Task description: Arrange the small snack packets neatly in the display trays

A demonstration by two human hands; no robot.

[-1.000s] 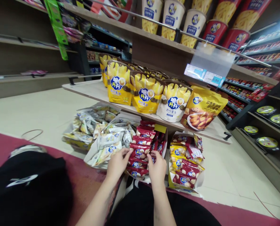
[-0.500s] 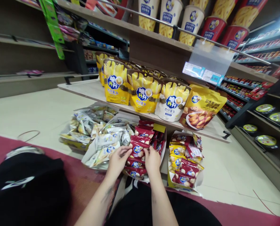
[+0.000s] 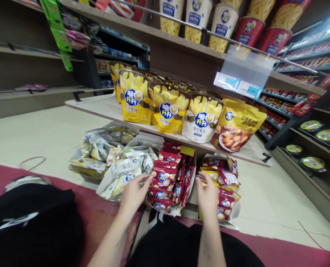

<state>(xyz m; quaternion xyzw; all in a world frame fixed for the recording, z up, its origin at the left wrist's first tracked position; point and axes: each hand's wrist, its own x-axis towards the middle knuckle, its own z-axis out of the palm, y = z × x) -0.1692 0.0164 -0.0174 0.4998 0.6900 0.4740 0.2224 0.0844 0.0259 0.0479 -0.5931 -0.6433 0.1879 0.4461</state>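
Note:
A red snack packet (image 3: 163,177) with a blue logo lies on top of similar packets in the middle carton (image 3: 193,176). My left hand (image 3: 135,193) is at its left edge, thumb and index finger closed on the corner. White snack packets (image 3: 127,167) fill the left side of that carton. Over the left part of the right-hand carton (image 3: 235,215) is my right hand (image 3: 207,194), its fingers loosely bent and apart, with nothing visible in them. It covers some of the yellow packets (image 3: 211,175) and red packets (image 3: 224,202) there.
Another carton (image 3: 83,171) of pale packets stands at the left. Above the cartons, a low shelf (image 3: 98,105) holds yellow and white pouches (image 3: 169,107); snack cups (image 3: 198,18) stand higher. A person's dark-clothed knee (image 3: 34,222) is at the lower left.
My right hand has left the red packet's right edge and moved right, over the right-hand carton. My left hand stays at the packet's left edge, slightly further left.

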